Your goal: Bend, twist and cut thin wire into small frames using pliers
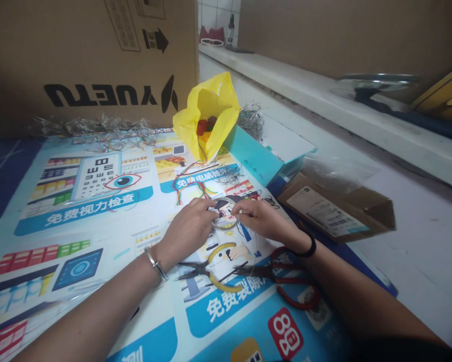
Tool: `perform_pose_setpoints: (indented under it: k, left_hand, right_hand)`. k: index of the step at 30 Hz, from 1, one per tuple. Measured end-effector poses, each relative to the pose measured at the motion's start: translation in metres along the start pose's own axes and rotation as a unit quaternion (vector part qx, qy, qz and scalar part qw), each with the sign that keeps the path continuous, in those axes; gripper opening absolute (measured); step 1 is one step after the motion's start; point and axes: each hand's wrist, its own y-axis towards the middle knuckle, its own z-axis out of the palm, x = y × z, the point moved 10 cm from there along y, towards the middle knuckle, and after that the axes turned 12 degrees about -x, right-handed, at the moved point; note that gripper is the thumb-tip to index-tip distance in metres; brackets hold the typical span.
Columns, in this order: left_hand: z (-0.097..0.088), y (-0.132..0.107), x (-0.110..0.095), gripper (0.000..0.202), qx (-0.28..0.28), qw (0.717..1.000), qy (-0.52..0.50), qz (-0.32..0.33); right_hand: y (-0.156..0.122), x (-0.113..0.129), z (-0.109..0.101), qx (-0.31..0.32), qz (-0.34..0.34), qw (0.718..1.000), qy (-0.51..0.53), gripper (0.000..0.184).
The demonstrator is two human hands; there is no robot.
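In the head view a thin, pale round ring (pixel 226 228), perhaps a loop of wire, sits between my two hands over the printed sheet (pixel 150 261). My left hand (pixel 193 226) pinches its left side, and something small and dark shows at the fingertips. My right hand (pixel 261 221) is closed at the ring's right side; what exactly lies in its fingers is too small to make out. Just below the hands lie yellow-handled pliers (pixel 214 271). Red-handled scissors (pixel 286 276) rest beside my right forearm. Coloured threads (pixel 201 188) and dark wire bits (pixel 254 195) lie beyond the hands.
A yellow bag (pixel 221 110) with red and yellow pieces stands at the back. Right of it are a turquoise box (pixel 254 156) and a brown cardboard package (pixel 331 208). Tangled clear-and-silver strands (pixel 105 128) lie before a large carton (pixel 97 55). A ledge (pixel 304 80) runs along the right.
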Motion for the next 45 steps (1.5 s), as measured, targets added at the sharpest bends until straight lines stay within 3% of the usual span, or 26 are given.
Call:
perform_pose_setpoints:
  k: [11, 45]
  left_hand:
    - [-0.0023, 0.0000, -0.0019, 0.024, -0.017, 1.000, -0.011, 0.010]
    - [0.0006, 0.0019, -0.0039, 0.023, 0.016, 1.000, 0.002, 0.001]
  right_hand:
    - [-0.0005, -0.0049, 0.0021, -0.002, 0.003, 1.000, -0.015, 0.017]
    - [0.0005, -0.0095, 0.0045, -0.015, -0.003, 1.000, -0.004, 0.016]
